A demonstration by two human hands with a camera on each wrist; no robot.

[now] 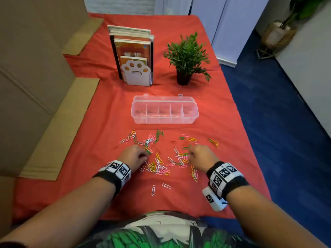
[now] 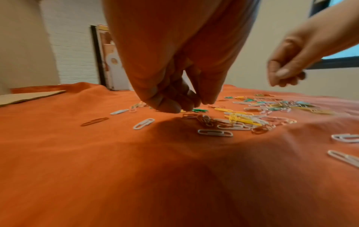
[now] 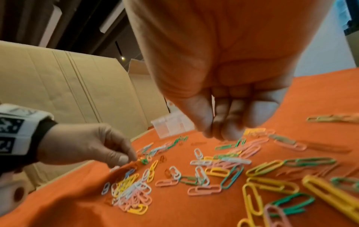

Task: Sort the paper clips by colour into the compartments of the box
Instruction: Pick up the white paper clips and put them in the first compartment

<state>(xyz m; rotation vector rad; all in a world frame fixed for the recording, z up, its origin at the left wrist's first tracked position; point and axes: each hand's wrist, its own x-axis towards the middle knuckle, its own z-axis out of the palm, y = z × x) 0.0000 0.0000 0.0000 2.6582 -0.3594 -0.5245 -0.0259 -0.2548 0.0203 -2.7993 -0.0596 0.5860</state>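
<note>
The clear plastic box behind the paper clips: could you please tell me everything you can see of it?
The clear plastic box is a long, low, see-through container with rounded corners, lying flat on the red cloth with its long side across the table. Upright dividers split it into five compartments in a row, all of which look empty. Its hinged lid is open and folded back behind it, with two small latch tabs along the lid's far edge. It sits beyond the scattered paper clips; neither of the hands touches it.

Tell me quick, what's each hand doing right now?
Left hand: fingers pinched together at a green paper clip.
Right hand: fingers curled; whether it holds anything cannot be told.
</note>
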